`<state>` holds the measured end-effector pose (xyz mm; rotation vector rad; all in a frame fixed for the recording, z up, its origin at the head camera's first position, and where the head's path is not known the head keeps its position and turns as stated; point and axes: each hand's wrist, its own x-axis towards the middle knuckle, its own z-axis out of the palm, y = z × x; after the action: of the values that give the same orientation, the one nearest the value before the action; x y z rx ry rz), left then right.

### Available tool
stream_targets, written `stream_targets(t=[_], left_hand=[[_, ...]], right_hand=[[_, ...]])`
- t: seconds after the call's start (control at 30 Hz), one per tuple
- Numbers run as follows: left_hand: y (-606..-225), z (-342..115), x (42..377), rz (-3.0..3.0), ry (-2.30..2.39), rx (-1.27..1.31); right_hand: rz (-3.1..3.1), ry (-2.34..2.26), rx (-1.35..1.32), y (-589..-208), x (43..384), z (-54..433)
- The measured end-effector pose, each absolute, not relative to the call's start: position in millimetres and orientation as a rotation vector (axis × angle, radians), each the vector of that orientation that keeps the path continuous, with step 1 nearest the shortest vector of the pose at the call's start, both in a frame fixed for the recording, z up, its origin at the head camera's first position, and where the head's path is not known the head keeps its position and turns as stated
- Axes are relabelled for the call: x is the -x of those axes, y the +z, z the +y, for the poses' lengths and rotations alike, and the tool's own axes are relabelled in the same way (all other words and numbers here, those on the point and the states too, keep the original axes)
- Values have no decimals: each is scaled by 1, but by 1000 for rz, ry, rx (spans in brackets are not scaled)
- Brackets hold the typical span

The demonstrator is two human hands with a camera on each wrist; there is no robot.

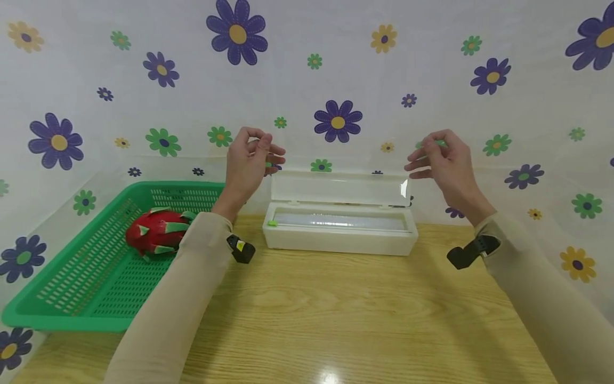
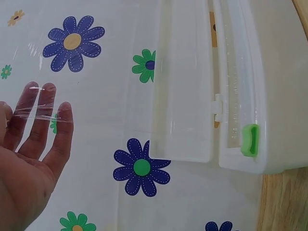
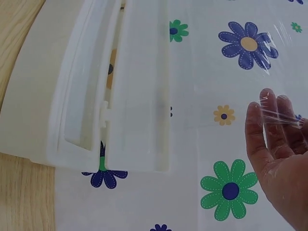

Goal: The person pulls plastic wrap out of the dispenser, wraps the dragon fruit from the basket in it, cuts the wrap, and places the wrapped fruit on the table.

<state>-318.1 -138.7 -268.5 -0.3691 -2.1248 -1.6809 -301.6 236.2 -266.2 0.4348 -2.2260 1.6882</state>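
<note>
A clear sheet of cling film (image 2: pixel 43 115) stretches between my two raised hands and shows mainly by its creases and glints. My left hand (image 1: pixel 247 162) pinches one side of it between thumb and fingers. The other side is pinched by my right hand (image 1: pixel 446 160), with film creases (image 3: pixel 279 118) across its fingers in the right wrist view. Below and between the hands stands a white cling film dispenser (image 1: pixel 340 241), its lid (image 1: pixel 336 190) tipped up and back. Inside lies a shiny film roll (image 1: pixel 336 220). A green slide cutter (image 2: pixel 250 140) sits at the dispenser's left end.
Left of the dispenser, a green plastic basket (image 1: pixel 67 322) holds a red dragon fruit (image 1: pixel 155 230) with green scales, partly behind my left sleeve. Everything stands on a wood-grain table (image 1: pixel 336 304). A flower-print sheet (image 1: pixel 364 74) hangs close behind the dispenser.
</note>
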Motion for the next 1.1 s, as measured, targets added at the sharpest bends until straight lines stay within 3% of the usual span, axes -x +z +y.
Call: stream_targets(t=[1.1], left_hand=[[-251,-139,319,-2140,-1606,344]], right_hand=[[-2195,1662,-293,-247,307,228]])
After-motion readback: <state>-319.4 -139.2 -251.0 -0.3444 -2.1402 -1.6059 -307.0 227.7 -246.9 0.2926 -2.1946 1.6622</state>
